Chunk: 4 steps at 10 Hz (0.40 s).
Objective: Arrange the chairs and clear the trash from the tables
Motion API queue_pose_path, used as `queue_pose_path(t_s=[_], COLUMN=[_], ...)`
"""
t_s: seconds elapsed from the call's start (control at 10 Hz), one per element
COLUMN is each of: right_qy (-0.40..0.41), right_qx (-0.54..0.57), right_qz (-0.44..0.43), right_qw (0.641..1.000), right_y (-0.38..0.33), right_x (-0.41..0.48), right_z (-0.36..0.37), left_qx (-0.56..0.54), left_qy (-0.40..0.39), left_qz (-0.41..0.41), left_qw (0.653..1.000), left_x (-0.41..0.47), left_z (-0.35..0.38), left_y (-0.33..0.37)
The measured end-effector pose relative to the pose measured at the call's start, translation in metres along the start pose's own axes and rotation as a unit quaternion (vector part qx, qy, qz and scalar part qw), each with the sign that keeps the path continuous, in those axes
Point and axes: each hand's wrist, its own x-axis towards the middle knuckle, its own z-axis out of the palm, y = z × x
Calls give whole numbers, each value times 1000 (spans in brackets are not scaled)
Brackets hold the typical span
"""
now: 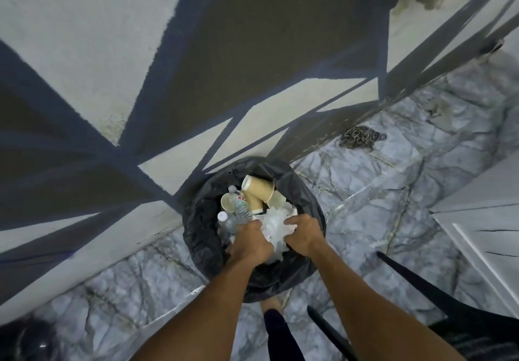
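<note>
A bin lined with a black bag (196,228) stands on the marble-patterned floor (393,206), its far rim against a painted wall (140,51) of grey, brown and dark blue shapes. Both hands reach into its mouth from 6 o'clock. The left hand (248,241) and the right hand (302,232) are each closed on a bunch of crumpled white plastic and paper (273,224), which sits between them at the near side of the opening. Beyond it, toward 12 o'clock, lie tan paper cups (257,189), at least 3, tipped on their sides. At 10 o'clock from the left hand, 2 clear plastic bottles (241,207) lie among the trash, one with a white cap. A pile of chain (359,137) rests on the floor at 2 o'clock from the bin. Black chair legs (415,282) cross the lower right.
</note>
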Motion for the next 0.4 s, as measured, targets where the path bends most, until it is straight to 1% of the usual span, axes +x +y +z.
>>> queue_pose_path(t_s=[0.1, 0.2, 0.3, 0.4], right_qy=[-8, -12, -8, -10], right_qx=[-28, -28, 6, 50], right_qz=[-11, -17, -13, -5], right_qw=[1000, 999, 1000, 999], right_y=[8, 8, 8, 20], right_x=[4, 5, 3, -8], right_z=[-1, -1, 5, 25], left_qx=[17, 11, -30, -82], left_qy=[0, 2, 5, -7], left_qz=[30, 33, 29, 4], left_qw=[999, 999, 999, 997], left_x=[8, 4, 0, -11], left_z=[8, 4, 3, 4], left_y=[0, 3, -1, -17])
